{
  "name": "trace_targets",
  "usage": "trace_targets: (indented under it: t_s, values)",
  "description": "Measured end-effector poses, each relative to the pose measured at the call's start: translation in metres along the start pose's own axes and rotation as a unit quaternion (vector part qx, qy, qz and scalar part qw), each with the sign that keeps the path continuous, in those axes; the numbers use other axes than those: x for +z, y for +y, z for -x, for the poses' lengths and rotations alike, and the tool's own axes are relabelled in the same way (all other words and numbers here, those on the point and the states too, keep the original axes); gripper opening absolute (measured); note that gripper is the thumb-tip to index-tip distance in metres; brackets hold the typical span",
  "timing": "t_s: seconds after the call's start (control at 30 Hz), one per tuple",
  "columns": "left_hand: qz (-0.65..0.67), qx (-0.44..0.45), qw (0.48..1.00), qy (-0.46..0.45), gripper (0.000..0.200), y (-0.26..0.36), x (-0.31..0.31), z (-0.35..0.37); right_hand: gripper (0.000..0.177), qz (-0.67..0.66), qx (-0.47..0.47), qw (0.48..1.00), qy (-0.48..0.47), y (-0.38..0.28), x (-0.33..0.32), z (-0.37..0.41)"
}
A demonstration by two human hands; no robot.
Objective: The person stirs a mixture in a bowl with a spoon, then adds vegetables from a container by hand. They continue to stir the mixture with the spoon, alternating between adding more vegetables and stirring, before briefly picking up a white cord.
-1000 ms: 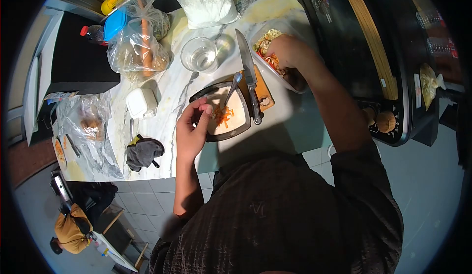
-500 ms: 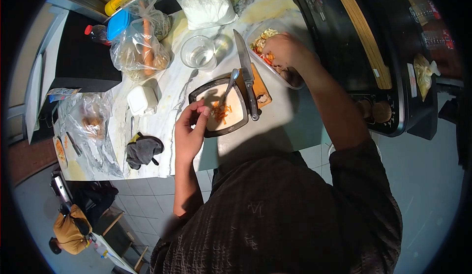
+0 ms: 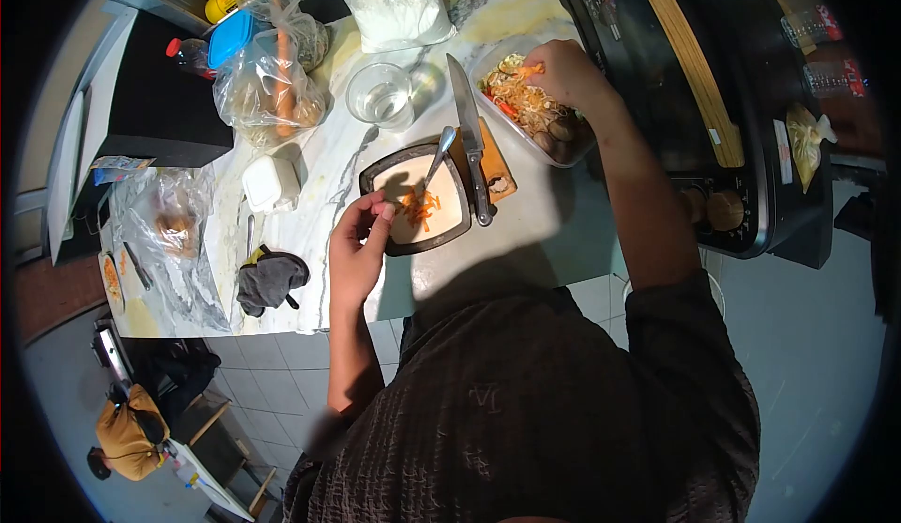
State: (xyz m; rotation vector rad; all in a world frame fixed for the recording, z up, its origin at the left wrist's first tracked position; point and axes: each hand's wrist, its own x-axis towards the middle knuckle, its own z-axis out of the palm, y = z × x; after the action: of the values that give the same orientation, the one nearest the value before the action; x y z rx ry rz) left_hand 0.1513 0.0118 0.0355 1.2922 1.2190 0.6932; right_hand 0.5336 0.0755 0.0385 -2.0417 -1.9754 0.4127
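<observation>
My left hand [image 3: 358, 241] hovers at the left rim of a dark square bowl [image 3: 430, 244], fingers loosely curled, thumb apart from them, nothing visible in it. Pale, creamy liquid [image 3: 450, 208] fills the bowl, with orange shreds [image 3: 419, 211] on top and a metal spoon [image 3: 439, 152] leaning inside. My right hand [image 3: 568, 72] is over a clear plastic container [image 3: 507, 129], its fingertips pinched on orange shreds [image 3: 532, 70]. Bean sprouts [image 3: 535, 105], red pieces and dark round pieces lie in that container. A knife [image 3: 472, 138] rests on a wooden cutting board [image 3: 497, 161] between bowl and container.
Behind the bowl stand a clear cup [image 3: 380, 98] and a bag of white powder [image 3: 399, 16]. Leftward are a white tub [image 3: 270, 183], a grey cloth [image 3: 272, 281] and bagged vegetables [image 3: 267, 96]. A black stove [image 3: 676, 100] borders the right. Another person [image 3: 134, 434] sits at lower left.
My right hand has lifted and moved slightly up and right out of the vegetables, uncovering sprouts, with orange shreds now in its fingertips. My left hand has barely moved.
</observation>
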Motion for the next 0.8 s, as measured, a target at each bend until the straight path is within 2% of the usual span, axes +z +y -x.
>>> trace_targets:
  t_s: [0.07,0.13,0.37,0.43,0.47,0.53,0.57,0.63,0.8]
  values:
    - [0.002,-0.001,1.0,-0.004,0.032,0.0,0.001,0.0,0.026,-0.011,0.009,1.0,0.018,0.001,-0.005,0.001]
    - [0.001,-0.001,1.0,-0.005,0.031,0.002,0.001,0.0,0.03,-0.048,0.062,0.996,0.051,0.004,-0.009,0.002]
    - [0.006,0.009,1.0,-0.012,0.03,0.002,0.002,-0.003,0.038,-0.149,0.095,0.98,0.088,-0.002,-0.024,0.011]
    - [0.008,0.011,1.0,-0.012,0.03,0.003,0.002,-0.003,0.037,-0.325,0.162,0.931,0.024,-0.012,-0.033,0.015]
    - [0.01,0.01,1.0,-0.012,0.03,0.003,0.002,-0.002,0.037,-0.325,0.161,0.932,0.023,-0.017,-0.037,0.017]
    - [0.007,0.014,1.0,-0.01,0.03,0.005,0.001,0.001,0.036,-0.422,0.176,0.889,-0.02,-0.026,-0.044,0.021]
    - [0.005,0.017,1.0,-0.009,0.03,0.005,0.0,0.002,0.036,-0.422,0.173,0.89,-0.021,-0.027,-0.045,0.022]
    - [0.006,0.02,1.0,-0.005,0.03,0.005,-0.001,0.005,0.04,-0.491,0.154,0.857,-0.033,-0.028,-0.048,0.026]
    - [0.014,0.028,0.999,0.008,0.031,0.0,-0.006,0.013,0.038,-0.536,0.104,0.836,-0.057,-0.058,-0.056,0.04]
